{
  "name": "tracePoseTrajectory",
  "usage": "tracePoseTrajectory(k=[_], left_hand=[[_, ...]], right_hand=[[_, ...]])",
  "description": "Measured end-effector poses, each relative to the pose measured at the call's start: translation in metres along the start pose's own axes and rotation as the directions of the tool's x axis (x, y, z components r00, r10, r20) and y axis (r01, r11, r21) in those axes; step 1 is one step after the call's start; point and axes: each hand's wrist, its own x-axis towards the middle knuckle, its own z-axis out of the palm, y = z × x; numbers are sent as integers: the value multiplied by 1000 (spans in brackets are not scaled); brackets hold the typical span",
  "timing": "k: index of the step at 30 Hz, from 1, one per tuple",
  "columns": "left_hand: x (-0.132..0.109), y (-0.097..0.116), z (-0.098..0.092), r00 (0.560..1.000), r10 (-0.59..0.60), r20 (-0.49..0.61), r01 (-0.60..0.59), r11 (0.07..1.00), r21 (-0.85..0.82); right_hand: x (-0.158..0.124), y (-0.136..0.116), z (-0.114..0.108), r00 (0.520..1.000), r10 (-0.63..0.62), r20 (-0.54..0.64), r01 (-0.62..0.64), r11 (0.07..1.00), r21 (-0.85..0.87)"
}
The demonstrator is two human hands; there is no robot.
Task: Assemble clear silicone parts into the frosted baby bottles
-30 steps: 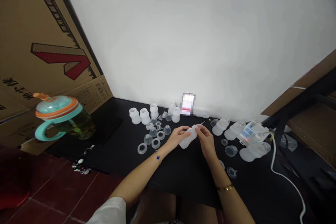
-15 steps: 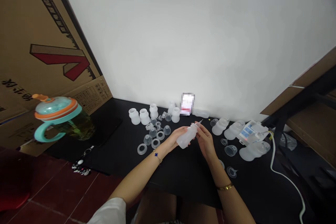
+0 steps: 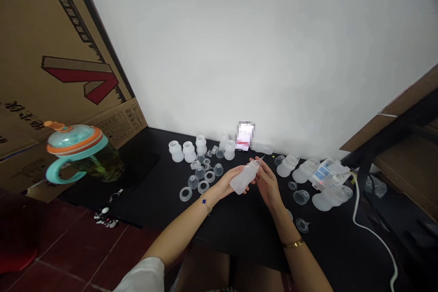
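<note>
A frosted white baby bottle (image 3: 243, 178) lies tilted in my left hand (image 3: 230, 179), its base towards me and its mouth up to the right. The left fingers are wrapped round the body. My right hand (image 3: 268, 184) is closed at the mouth end, fingers pinched about the neck. A thin clear piece (image 3: 263, 157) sticks out past these fingers; most of it is hidden. Left of the hands stand several open white bottles (image 3: 189, 152), with clear nipples (image 3: 193, 182) and white collar rings (image 3: 185, 194) in front of them.
Bottles with tops fitted (image 3: 331, 198) lie at the right, near a white box with a cable (image 3: 330, 174), a clear dome cap (image 3: 301, 197) and a clear disc (image 3: 302, 225). A lit phone (image 3: 245, 136) leans on the wall. A teal-handled jug (image 3: 85, 155) stands left.
The hands and bottle are nearly where they were, with a slight shift of the fingers at the mouth end. The whole view has moved very slightly.
</note>
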Motion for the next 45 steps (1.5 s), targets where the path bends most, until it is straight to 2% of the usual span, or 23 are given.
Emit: tracePoseTrajectory(k=[8, 14, 22, 27, 32, 37, 42, 45], left_hand=[[-2, 3, 10, 985, 155, -75, -146, 983, 113], [0, -1, 7, 965, 197, -171, -156, 962, 226], [-4, 1, 12, 939, 318, -128, -244, 882, 403], [-8, -2, 15, 889, 446, -103, -314, 757, 573], [-11, -3, 17, 854, 514, -82, -300, 615, 729], [-13, -2, 19, 839, 540, -74, -277, 540, 795], [-15, 0, 21, 831, 551, -74, -260, 502, 825], [-13, -1, 20, 839, 535, -94, -260, 546, 796]], right_hand=[[4, 8, -6, 999, -28, -31, 27, 999, -27], [5, 8, -6, 998, -38, -51, 37, 999, -23], [5, 10, -7, 996, -52, -78, 49, 998, -44], [6, 12, -9, 992, -70, -101, 61, 994, -85], [8, 16, -13, 991, -87, -104, 76, 991, -109], [9, 17, -14, 988, -84, -126, 68, 989, -131], [10, 19, -16, 987, -94, -128, 74, 985, -158], [10, 19, -16, 986, -98, -135, 74, 983, -168]])
